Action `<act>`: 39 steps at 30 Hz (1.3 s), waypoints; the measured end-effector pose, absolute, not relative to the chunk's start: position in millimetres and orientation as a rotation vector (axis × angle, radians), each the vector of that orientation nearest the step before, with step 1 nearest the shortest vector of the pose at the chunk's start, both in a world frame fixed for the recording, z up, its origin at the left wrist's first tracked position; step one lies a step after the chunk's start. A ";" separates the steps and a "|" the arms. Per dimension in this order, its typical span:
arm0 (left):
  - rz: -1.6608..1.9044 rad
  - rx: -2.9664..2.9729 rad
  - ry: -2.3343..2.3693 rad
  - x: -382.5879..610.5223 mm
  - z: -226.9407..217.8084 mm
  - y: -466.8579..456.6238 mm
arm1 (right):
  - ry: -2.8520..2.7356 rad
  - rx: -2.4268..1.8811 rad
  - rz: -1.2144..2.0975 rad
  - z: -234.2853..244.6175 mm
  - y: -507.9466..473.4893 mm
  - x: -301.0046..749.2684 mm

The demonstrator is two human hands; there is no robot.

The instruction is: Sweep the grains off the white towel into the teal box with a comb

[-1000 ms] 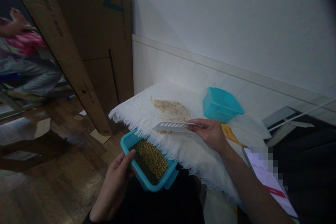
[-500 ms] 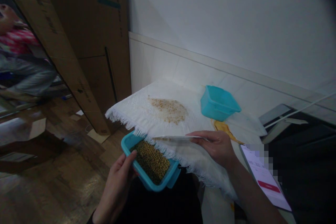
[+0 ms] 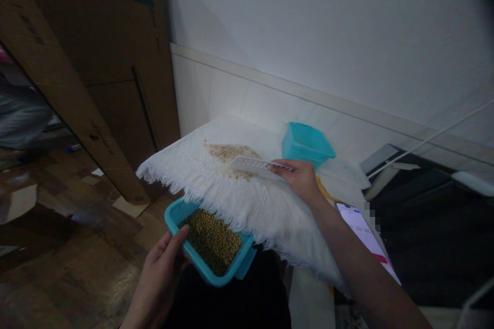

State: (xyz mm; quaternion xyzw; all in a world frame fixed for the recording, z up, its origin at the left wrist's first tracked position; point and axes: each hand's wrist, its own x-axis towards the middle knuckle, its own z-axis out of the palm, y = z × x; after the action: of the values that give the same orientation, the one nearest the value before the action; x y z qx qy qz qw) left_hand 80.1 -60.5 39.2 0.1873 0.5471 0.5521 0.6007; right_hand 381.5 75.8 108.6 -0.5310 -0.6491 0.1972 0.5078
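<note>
My left hand [image 3: 164,257] grips the left rim of a blue plastic container [image 3: 172,214], thumb over the edge. Inside lie yellowish beans [image 3: 216,231] beside a darker green mass of small grains. The container is tilted under the fringed edge of a white cloth [image 3: 270,211]. My right hand [image 3: 299,177] is closed on a flat white plastic piece with a row of slots [image 3: 247,164], held over the cloth. Behind and left of that piece lies a thin patch of small brownish grains [image 3: 222,153]; the piece partly hides it.
A second blue container [image 3: 309,146] stands on the cloth near the wall. A yellow cloth-like strip [image 3: 326,190] and a phone [image 3: 366,236] are at the right. A tall cardboard box [image 3: 111,108] rises at the left, above a wooden floor [image 3: 96,262].
My right hand has moved the slotted white piece up and away from the container to the grain patch, turning its flat face into view. My left hand still holds the container. The camera view has shifted right.
</note>
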 end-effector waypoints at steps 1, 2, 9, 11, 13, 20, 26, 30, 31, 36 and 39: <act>1.277 0.435 1.257 79.4 36.8 -60.4 | -1.575 -1.278 0.494 107.2 76.5 381.8; 1.277 0.437 1.245 78.8 34.5 -60.4 | -1.584 -1.277 0.507 106.3 76.5 382.6; 1.282 0.441 1.240 76.8 27.9 -60.6 | -1.575 -1.275 0.511 105.1 72.5 391.4; 1.284 0.436 1.235 76.8 28.4 -60.5 | -1.569 -1.273 0.519 104.2 71.8 392.8; 1.284 0.426 1.232 77.1 28.8 -60.5 | -1.570 -1.274 0.535 103.2 70.7 394.1; 1.274 0.451 1.235 78.1 30.6 -59.6 | -1.574 -1.292 0.572 104.2 63.0 399.4; 1.257 0.438 1.238 77.6 36.9 -60.9 | -1.579 -1.268 0.565 106.1 57.8 398.5; 1.240 0.440 1.248 77.3 38.6 -61.8 | -1.596 -1.272 0.558 108.3 55.4 396.4; 1.236 0.428 1.247 77.5 38.6 -61.8 | -1.601 -1.274 0.560 109.0 55.0 395.9; 1.243 0.394 1.226 78.2 37.5 -61.3 | -1.610 -1.262 0.575 112.0 53.2 391.5; 1.254 0.405 1.234 77.9 36.6 -60.9 | -1.629 -1.246 0.588 113.6 51.4 389.7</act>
State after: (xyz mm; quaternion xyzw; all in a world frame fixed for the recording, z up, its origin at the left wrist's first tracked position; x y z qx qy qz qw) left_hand 77.9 -60.9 36.6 0.1762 0.5367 0.5453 0.6193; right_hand 389.7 51.4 113.6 -0.5114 -0.6686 0.2413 0.4829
